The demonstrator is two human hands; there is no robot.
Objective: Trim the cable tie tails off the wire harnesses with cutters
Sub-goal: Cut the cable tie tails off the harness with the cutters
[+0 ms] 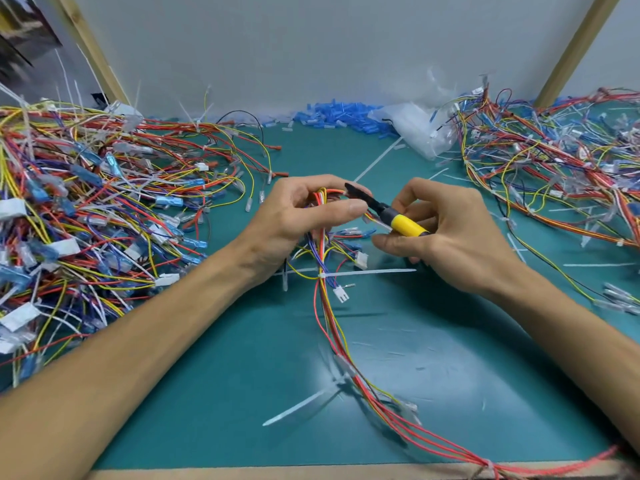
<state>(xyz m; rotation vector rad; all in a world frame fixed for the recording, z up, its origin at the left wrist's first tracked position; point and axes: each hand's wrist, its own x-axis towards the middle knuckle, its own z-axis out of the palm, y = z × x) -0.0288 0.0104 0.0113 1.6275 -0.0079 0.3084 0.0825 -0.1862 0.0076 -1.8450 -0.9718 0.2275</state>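
Observation:
My left hand (301, 216) pinches the upper end of a wire harness (332, 327) of red, yellow, blue and white wires above the green mat. My right hand (446, 233) grips yellow-handled cutters (403, 223); their black jaws (358, 194) sit at the bundle right beside my left fingertips. The harness runs down the mat toward the front right corner. One white cable tie tail (374, 271) sticks out sideways just below my hands. Another long tail (301, 405) juts left from the harness lower down.
A big tangle of harnesses (86, 209) fills the left of the green mat (242, 375); another pile (554, 161) lies at the right. Blue terminal sleeves (343, 116) and a clear plastic bag (419, 129) sit at the back. Cut tie bits litter the right side.

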